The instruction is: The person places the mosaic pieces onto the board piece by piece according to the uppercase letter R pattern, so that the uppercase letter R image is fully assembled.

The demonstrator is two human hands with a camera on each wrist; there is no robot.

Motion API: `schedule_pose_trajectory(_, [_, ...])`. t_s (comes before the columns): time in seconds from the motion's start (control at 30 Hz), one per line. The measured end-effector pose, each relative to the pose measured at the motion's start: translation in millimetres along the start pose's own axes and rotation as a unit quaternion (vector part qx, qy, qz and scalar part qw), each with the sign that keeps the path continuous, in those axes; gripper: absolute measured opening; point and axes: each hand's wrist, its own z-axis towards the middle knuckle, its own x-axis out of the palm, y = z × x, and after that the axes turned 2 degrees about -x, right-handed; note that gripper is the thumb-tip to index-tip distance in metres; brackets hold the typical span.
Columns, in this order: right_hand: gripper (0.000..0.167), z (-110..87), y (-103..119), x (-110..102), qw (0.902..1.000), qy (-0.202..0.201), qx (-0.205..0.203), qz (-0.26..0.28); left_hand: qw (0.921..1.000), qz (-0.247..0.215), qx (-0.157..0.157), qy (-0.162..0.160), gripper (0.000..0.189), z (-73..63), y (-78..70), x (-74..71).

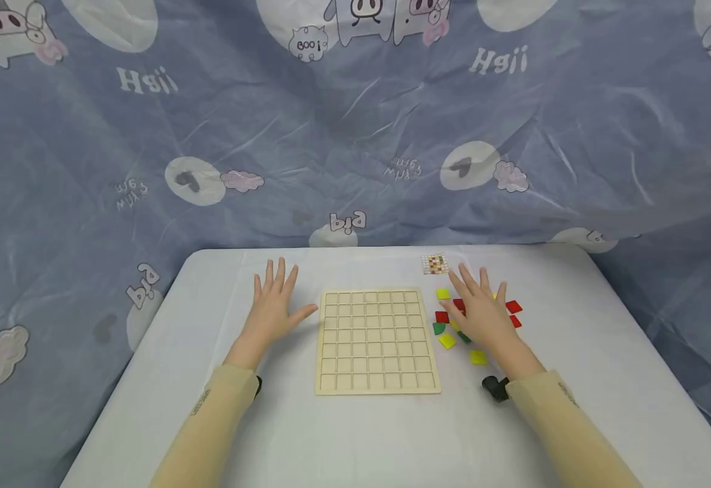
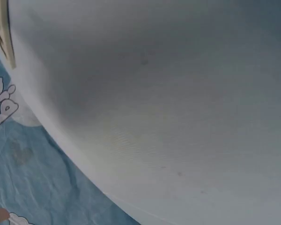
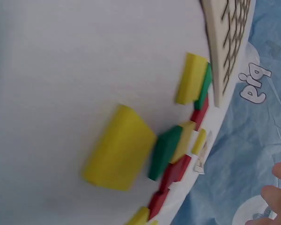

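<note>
My left hand [image 1: 270, 312], fingers spread, is held over the white table to the left of a pale wooden grid board [image 1: 378, 392]. My right hand [image 1: 484, 315] is also spread, over a scatter of small flat tiles to the right of the board. Among these are a yellow tile [image 1: 478, 357], a red tile [image 1: 514, 307] and a green tile [image 1: 438, 329]; the hand hides some of them. The grid's square cells hold no tiles. Neither hand grips anything. Fingertips [image 3: 276, 194] show at the right edge of the right wrist view, apart from the tiles.
A small card with a coloured grid pattern [image 1: 435, 263] lies near the table's far edge, above the tiles. Behind the white table [image 1: 367, 440] hangs a blue-grey printed cloth [image 1: 331, 122]. A black wrist device [image 1: 495, 388] sits at the right cuff.
</note>
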Motion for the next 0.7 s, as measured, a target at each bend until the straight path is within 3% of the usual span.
schedule_pose_trajectory(0.33, [0.063,-19.4,-1.0,18.0,0.9989,0.042,0.012,0.018,0.9980,-0.006,0.050,0.039,0.082,-14.0,5.8,17.6])
schedule_pose_trajectory(0.6, [0.043,-23.0,-0.1,25.1,0.9999,-0.013,-0.008,0.007,0.9919,-0.018,0.075,0.101,0.081,-25.1,6.4,29.2])
schedule_pose_trajectory(0.7, [0.035,-20.5,-0.8,28.5,0.9997,-0.017,0.004,0.018,0.9892,-0.019,0.083,0.119,0.082,-27.5,4.5,33.0])
